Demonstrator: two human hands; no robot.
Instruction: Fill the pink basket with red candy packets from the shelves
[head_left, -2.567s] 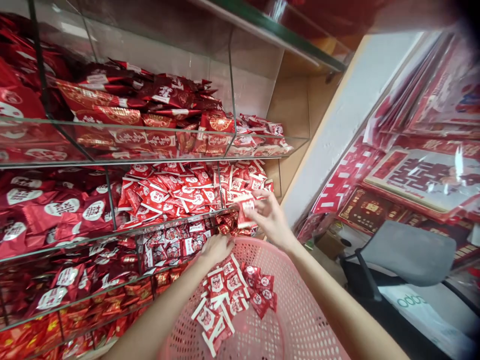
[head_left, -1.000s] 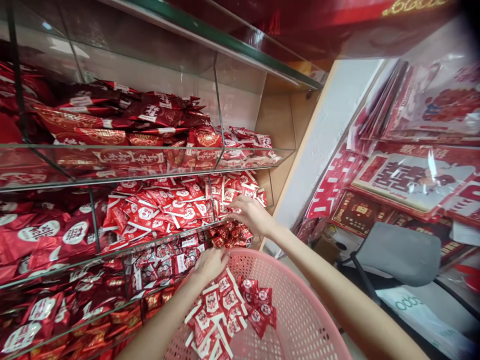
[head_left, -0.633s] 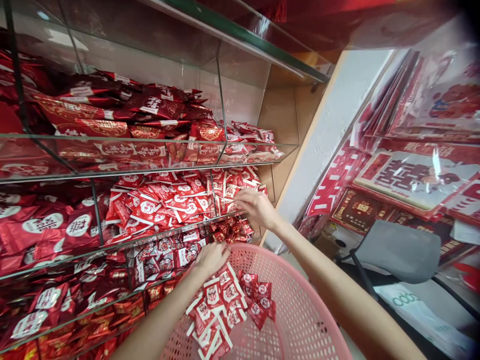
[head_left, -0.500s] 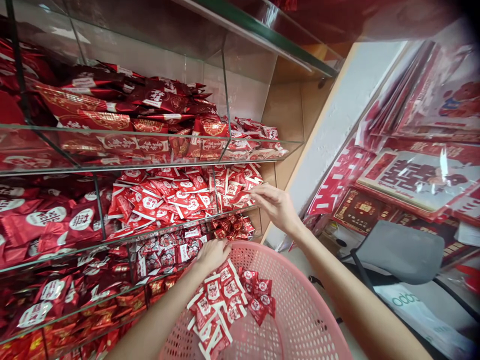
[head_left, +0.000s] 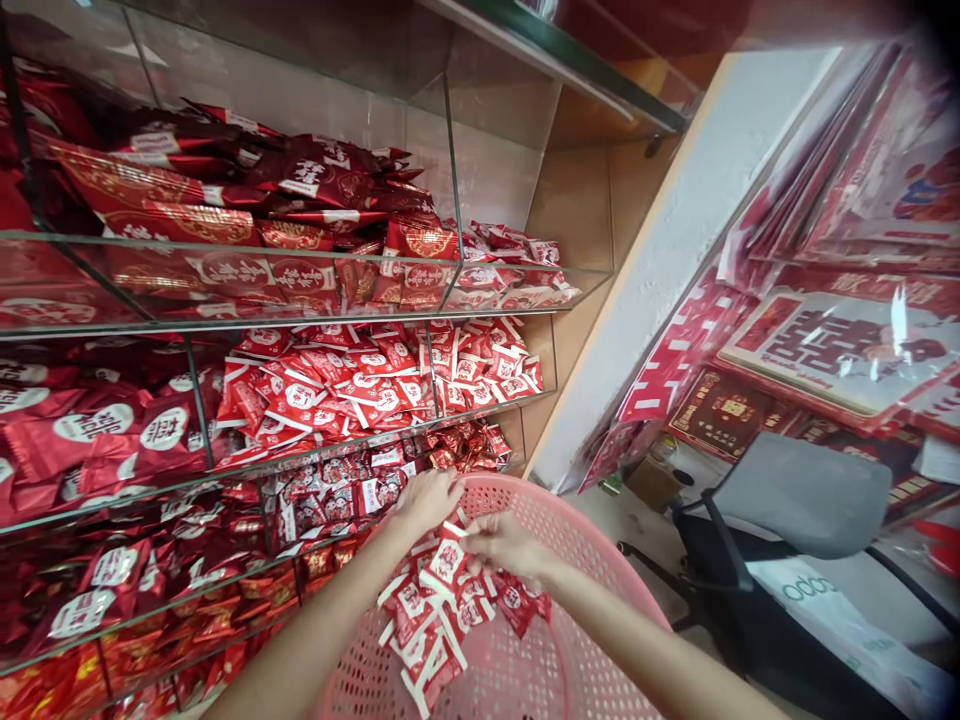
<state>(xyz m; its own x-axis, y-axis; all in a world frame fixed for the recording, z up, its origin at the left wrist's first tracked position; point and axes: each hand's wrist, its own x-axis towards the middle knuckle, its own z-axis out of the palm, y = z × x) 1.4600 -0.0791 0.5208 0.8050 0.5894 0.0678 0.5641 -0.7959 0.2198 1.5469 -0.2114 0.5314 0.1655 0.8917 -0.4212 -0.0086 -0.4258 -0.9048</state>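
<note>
A pink perforated plastic basket (head_left: 600,575) stands below the shelves, with small red-and-white candy packets (head_left: 427,655) and darker red packets (head_left: 516,603) in it. My left hand (head_left: 429,498) is closed over the basket's far-left rim; its fingertips are partly hidden. Inside the basket, my right hand (head_left: 506,546) is slightly blurred, fingers pinched at the edge of a red-and-white candy packet (head_left: 448,558) just above the pile. Similar packets (head_left: 480,365) fill the right-hand compartment of the middle shelf.
Glass-fronted shelves (head_left: 300,325) with dividers hold several kinds of red wrapped packets on the left. A white pillar (head_left: 675,230) stands right of them. Farther right are a grey-backed chair (head_left: 814,490) with a plastic bag (head_left: 832,620) and stacked red printed goods (head_left: 840,345).
My right hand has moved from the middle shelf's right compartment down and left into the basket, with a packet at its fingers. My left hand stays on the rim.
</note>
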